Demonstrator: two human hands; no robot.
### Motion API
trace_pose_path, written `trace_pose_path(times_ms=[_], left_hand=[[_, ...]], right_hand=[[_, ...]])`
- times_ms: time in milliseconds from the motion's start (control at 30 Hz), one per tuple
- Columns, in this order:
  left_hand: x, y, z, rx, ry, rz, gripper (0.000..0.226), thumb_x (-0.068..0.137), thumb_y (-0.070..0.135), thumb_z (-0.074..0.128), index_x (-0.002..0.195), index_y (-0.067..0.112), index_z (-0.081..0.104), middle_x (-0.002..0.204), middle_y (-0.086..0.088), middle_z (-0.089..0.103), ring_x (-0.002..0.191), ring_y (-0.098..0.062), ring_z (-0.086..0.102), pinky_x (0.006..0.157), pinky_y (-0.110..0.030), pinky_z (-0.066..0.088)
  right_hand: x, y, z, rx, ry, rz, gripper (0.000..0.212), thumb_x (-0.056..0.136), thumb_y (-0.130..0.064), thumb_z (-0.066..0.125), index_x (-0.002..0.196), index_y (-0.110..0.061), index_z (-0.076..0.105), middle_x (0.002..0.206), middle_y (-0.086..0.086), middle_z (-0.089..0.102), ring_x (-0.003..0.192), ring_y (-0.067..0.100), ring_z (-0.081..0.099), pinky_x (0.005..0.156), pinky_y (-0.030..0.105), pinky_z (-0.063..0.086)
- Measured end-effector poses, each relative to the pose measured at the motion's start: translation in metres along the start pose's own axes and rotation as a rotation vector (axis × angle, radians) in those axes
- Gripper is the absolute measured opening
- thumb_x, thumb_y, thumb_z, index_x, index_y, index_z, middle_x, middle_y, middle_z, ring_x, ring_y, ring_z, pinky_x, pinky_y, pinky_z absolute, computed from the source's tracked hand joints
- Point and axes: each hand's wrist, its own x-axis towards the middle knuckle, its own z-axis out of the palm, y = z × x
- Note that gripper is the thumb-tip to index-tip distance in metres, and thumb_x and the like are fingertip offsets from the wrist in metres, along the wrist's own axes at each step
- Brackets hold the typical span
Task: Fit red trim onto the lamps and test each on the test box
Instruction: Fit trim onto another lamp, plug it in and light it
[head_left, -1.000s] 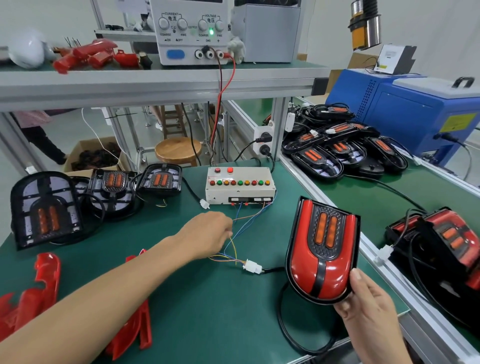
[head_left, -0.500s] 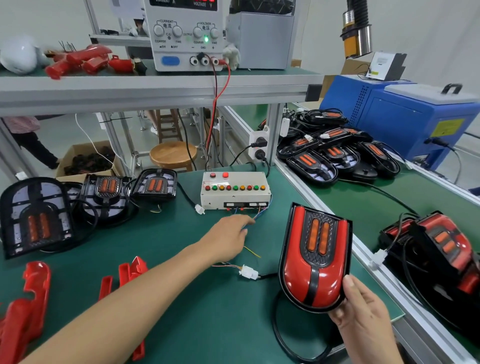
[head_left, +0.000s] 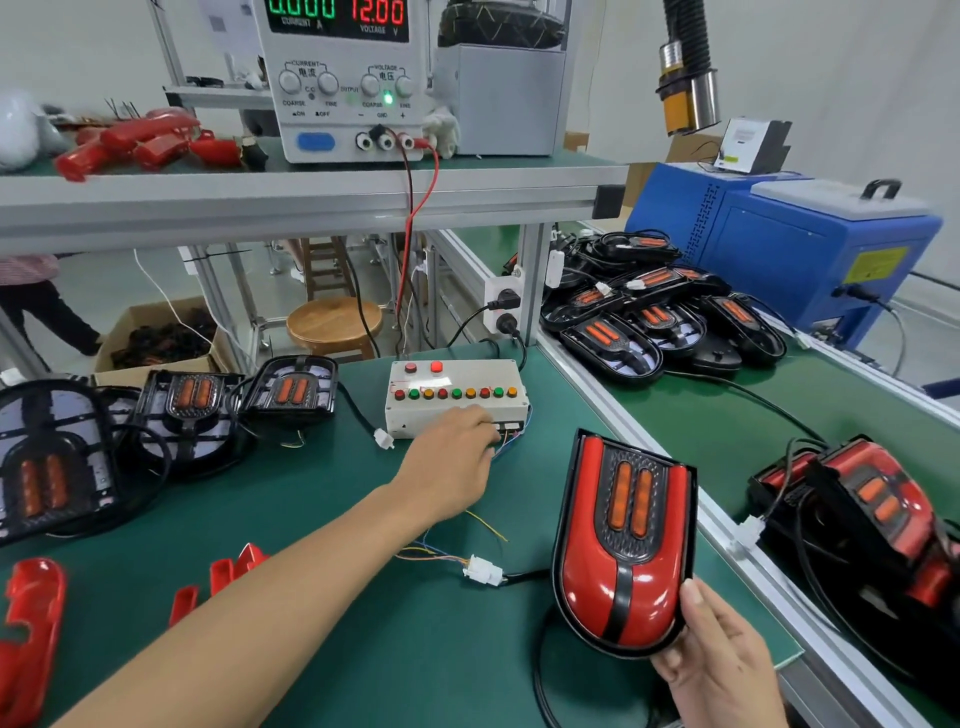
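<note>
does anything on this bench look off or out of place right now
Nothing looks damaged or spilled. The one loose end: a white plug on a black lead lies unconnected left of the test box.

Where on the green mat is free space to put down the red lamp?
Free: mat between the white connector and the cream test box, and near the front edge. Crowded: left side, with untrimmed black lamps and loose red trim pieces.
</note>
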Motion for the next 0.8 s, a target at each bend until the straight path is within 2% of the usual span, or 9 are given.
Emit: trace_pose_path(times_ms=[67,167,233,400,667,800], left_hand=[[0.014,0.006,0.004,0.059,-0.079,-0.003,0.034,0.104,0.021,0.05,0.135,0.015,0.059,0.163,0.002,0.033,0.141,-0.024,0.037,0.11,-0.044,0.043],[0.033,0.01,0.008,0.098,-0.16,-0.057,0.034,0.102,0.018,0.052,0.136,0.013,0.055,0.171,0.001,0.012,0.146,-0.027,0.029,0.109,-0.047,0.044],[0.043,0.011,0.007,0.097,-0.19,-0.103,0.033,0.1,0.014,0.053,0.133,0.011,0.054,0.17,0.0,0.012,0.143,-0.027,0.03,0.107,-0.048,0.045],[0.054,0.011,0.004,0.179,-0.179,-0.088,0.04,0.095,0.009,0.057,0.135,0.008,0.055,0.161,-0.004,0.031,0.135,-0.027,0.04,0.106,-0.045,0.046],[0.056,0.009,0.004,0.263,-0.214,-0.043,0.054,0.093,0.012,0.065,0.145,0.008,0.051,0.168,-0.003,0.02,0.141,-0.028,0.042,0.112,-0.045,0.043],[0.056,0.007,0.006,0.257,-0.225,-0.043,0.054,0.093,0.013,0.065,0.145,0.009,0.051,0.17,-0.002,0.014,0.143,-0.026,0.039,0.114,-0.043,0.042]], right_hand=[[0.001,0.001,0.0,0.006,0.008,-0.001,0.045,0.086,-0.017,0.055,0.122,0.009,0.065,0.052,0.013,0.048,0.036,0.013,0.041,0.037,0.021,0.032],[0.002,0.002,0.0,-0.01,-0.001,-0.002,0.044,0.086,-0.018,0.055,0.121,0.006,0.067,0.052,0.013,0.047,0.037,0.014,0.041,0.038,0.022,0.032],[0.002,0.004,0.0,-0.013,-0.001,-0.012,0.04,0.086,-0.018,0.056,0.117,0.004,0.071,0.051,0.012,0.046,0.037,0.014,0.04,0.037,0.022,0.032],[0.007,0.007,-0.001,0.012,0.011,-0.003,0.031,0.084,-0.018,0.057,0.102,-0.004,0.078,0.047,0.013,0.039,0.035,0.016,0.039,0.036,0.023,0.034],[0.005,0.007,-0.002,0.013,0.004,0.022,0.032,0.085,-0.019,0.059,0.106,-0.003,0.077,0.052,0.011,0.043,0.036,0.014,0.039,0.036,0.021,0.035],[0.003,0.007,-0.001,-0.048,-0.001,-0.001,0.027,0.091,-0.019,0.057,0.101,-0.014,0.081,0.054,0.011,0.046,0.038,0.013,0.04,0.038,0.02,0.034]])
